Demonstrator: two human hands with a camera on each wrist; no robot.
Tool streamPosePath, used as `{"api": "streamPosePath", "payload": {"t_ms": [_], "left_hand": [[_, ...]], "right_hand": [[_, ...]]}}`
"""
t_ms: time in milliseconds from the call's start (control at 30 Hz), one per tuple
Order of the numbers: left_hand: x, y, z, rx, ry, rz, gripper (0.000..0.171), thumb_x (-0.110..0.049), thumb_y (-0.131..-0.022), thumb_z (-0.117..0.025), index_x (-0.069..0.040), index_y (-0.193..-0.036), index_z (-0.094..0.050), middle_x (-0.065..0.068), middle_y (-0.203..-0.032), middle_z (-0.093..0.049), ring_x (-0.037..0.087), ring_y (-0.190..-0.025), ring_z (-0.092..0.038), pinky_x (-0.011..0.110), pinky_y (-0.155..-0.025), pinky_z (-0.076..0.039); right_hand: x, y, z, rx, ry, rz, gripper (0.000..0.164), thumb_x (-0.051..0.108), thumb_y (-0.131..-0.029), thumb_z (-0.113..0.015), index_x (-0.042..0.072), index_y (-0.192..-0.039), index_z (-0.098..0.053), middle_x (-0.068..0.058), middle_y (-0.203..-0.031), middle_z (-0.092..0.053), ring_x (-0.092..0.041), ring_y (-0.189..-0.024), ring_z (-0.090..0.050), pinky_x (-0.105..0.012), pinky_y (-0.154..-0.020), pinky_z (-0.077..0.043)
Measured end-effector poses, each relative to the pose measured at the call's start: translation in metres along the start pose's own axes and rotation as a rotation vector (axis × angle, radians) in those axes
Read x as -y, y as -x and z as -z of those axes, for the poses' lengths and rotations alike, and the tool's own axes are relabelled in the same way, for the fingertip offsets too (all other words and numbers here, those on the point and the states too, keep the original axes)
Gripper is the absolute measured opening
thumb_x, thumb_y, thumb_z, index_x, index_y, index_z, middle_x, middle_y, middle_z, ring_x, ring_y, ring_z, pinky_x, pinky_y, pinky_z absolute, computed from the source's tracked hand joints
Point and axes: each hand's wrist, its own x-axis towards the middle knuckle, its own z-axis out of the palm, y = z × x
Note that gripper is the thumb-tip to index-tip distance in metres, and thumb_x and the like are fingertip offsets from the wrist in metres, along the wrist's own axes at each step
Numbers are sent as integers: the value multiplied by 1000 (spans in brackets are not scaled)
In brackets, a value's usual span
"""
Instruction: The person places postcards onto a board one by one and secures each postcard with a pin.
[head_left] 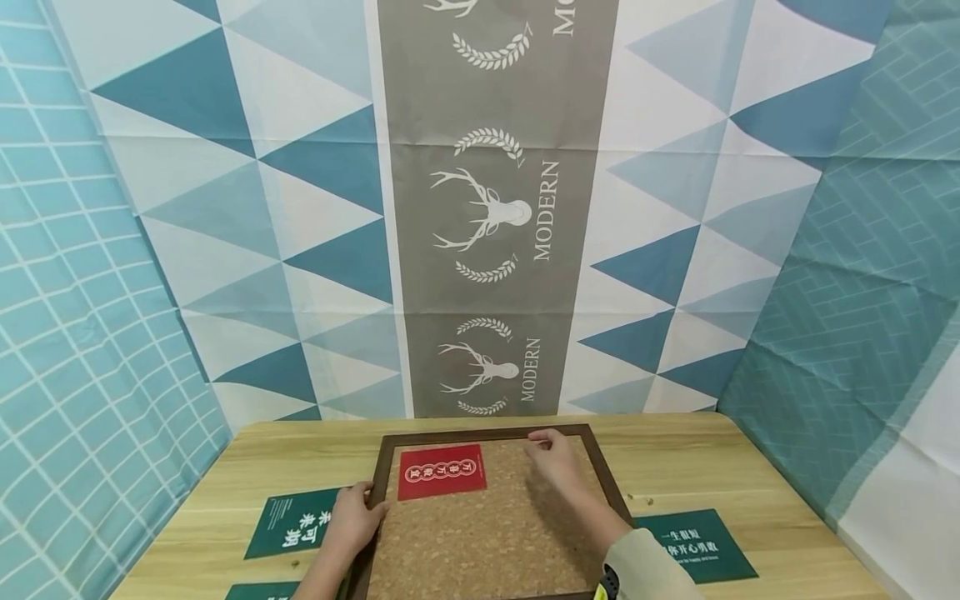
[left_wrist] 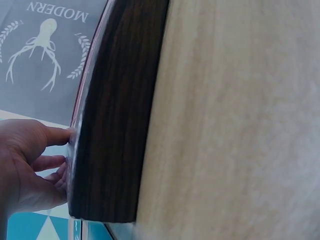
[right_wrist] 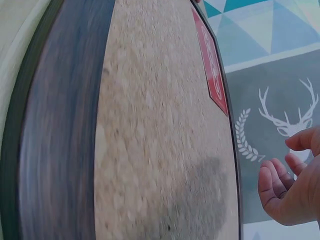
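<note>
A cork board [head_left: 480, 533] with a dark brown wooden frame lies on the table. On its upper left part rests a red card [head_left: 442, 472] with pale lettering. My left hand [head_left: 356, 518] grips the frame's left side, its fingertips against the frame edge [left_wrist: 117, 115] in the left wrist view. Over the board's upper right part hovers my right hand [head_left: 553, 460], near the top of the frame. In the right wrist view, that hand [right_wrist: 292, 185] has loosely bent fingers, thumb and fingertips apart, and I see nothing between them.
Green cards with white lettering lie beside the board: one on the right [head_left: 693, 546], another on the left [head_left: 292, 523], a third card [head_left: 262, 591] partly cut off below. Small gold-coloured bits [head_left: 649, 501] sit right of the frame. A patterned wall covering [head_left: 487, 250] rises behind the table.
</note>
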Motion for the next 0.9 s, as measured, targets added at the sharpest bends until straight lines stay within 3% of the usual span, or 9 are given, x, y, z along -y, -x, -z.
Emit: {"api": "streamPosePath", "payload": {"t_ms": [333, 900], "left_hand": [[-2, 1, 0, -4, 5, 7, 50, -9, -85, -64, 20, -121, -46, 33, -104, -48, 38, -92, -56, 45, -73, -52], [-4, 1, 1, 18, 0, 3, 50, -8, -86, -63, 20, -122, -45, 36, -107, -48, 43, -96, -56, 45, -74, -53]], "right_hand": [[-6, 0, 28, -9, 99, -12, 24, 16, -89, -59, 3, -108, -63, -9, -91, -60, -17, -77, -56, -28, -60, -44], [-29, -3, 62, -79, 200, 4, 28, 13, -86, -61, -1, -110, -63, -11, -92, -62, -21, -84, -58, -32, -68, -47]]}}
